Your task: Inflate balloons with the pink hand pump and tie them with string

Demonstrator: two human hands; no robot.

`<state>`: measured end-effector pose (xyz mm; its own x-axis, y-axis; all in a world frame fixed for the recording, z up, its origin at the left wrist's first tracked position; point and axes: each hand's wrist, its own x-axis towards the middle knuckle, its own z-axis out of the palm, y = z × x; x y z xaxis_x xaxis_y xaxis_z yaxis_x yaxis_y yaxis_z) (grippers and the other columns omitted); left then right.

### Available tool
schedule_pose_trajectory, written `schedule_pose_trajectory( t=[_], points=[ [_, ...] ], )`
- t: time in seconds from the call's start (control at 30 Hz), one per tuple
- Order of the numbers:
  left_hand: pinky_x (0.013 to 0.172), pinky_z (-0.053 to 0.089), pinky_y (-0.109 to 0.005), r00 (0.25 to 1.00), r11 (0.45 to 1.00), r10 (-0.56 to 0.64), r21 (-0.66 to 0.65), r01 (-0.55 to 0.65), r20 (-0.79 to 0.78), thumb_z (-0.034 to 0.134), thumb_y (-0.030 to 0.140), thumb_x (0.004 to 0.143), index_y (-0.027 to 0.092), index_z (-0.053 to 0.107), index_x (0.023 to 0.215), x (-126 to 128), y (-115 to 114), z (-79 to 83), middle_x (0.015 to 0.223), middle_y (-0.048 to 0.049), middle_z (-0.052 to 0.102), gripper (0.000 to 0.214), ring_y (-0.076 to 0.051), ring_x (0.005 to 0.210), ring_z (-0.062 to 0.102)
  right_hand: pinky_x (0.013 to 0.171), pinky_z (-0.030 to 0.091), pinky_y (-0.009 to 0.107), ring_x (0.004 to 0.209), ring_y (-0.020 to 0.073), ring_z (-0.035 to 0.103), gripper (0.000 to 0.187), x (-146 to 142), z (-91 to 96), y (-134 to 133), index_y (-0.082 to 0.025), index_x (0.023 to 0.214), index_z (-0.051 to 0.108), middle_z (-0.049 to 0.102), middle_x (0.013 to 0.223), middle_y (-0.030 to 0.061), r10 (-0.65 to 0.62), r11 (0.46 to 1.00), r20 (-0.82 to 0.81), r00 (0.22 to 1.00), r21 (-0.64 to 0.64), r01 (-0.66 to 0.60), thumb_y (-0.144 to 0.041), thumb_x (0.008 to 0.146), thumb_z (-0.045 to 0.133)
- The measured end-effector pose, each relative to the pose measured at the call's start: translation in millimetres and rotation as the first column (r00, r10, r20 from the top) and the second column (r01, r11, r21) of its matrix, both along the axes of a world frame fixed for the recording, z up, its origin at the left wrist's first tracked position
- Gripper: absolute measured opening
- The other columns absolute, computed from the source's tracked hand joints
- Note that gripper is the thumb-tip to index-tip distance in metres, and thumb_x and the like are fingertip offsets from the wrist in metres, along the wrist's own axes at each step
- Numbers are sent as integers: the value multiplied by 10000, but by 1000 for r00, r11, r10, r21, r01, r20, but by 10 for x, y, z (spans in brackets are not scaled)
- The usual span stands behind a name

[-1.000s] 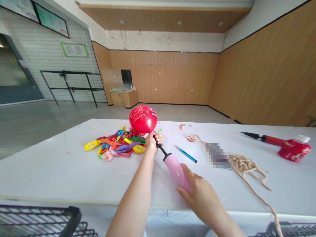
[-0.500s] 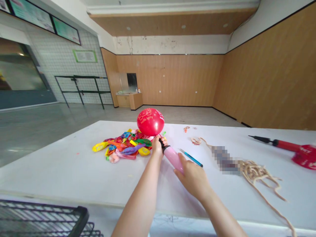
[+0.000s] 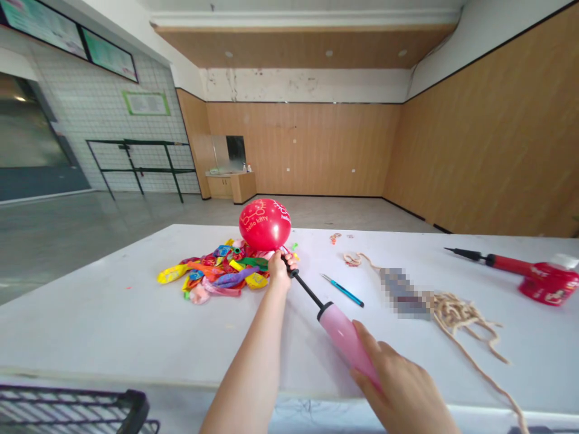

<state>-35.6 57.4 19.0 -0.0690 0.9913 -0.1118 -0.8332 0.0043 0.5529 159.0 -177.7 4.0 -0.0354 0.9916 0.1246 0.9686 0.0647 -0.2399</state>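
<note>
Red balloon: round and puffed up, just past the left hand, above the balloon pile.
Left hand: curled round the black end of the pink pump, right under the balloon. It hides the balloon's neck, so I can't tell how that sits on the pump.
Right hand: bent snugly round the pump's pink body.
Black rod: long now, between both hands. Half a second ago it was pushed in; the right hand has pulled back since.
Pull: I think the pump is in the middle of a stroke to blow air. The balloon looks about as big as before.
Balloon pile: floppy, many colours, on the white table.
Blue pen-like tool: right of the rod, apart from it.
Far right: tangled rope, then a red and black pump by a red bottle.
</note>
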Motion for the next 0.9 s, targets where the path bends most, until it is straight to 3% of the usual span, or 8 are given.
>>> schedule_pose_trajectory(
  t=[0.23,0.37,0.57,0.73,0.9],
  points=[
    [351,232,-149,1000,1000,6,21,-6,-9,542,149,733,198,360,686,88,-75,-33,527,67,369,194,-42,358,344,714,483,308,882,252,690,569,-508,385,531,-187,1449,358,689,1043,141,30,1000,49,998,0,-30,-281,903,487],
    [342,209,-155,999,1000,8,-20,-9,-52,496,150,748,200,359,680,83,-96,-13,503,72,349,161,-46,337,318,755,488,325,923,254,688,584,-681,389,657,-169,1453,340,681,1083,170,38,999,12,999,-22,-38,-318,907,484],
    [332,184,-156,998,999,4,-39,-6,-68,507,140,712,202,361,687,36,-66,6,505,74,350,161,-45,326,304,810,486,375,1007,302,665,718,-392,198,312,-108,1472,290,680,1098,210,35,994,-102,994,-100,-45,-330,848,567],
    [334,187,-149,996,996,68,-50,-70,-51,492,123,723,201,352,682,-58,-25,51,505,72,343,165,-47,333,317,823,491,346,992,281,669,578,23,39,-13,-203,1396,439,690,1140,142,57,990,-183,981,-119,-80,-285,831,528],
    [344,206,-147,999,999,52,-16,-51,12,487,112,742,199,346,683,-26,-27,64,514,68,352,177,-46,340,334,843,485,367,1003,291,664,524,-55,197,135,-189,1393,456,691,1134,147,-2,992,-118,993,-123,-12,-315,885,474]
  ],
)
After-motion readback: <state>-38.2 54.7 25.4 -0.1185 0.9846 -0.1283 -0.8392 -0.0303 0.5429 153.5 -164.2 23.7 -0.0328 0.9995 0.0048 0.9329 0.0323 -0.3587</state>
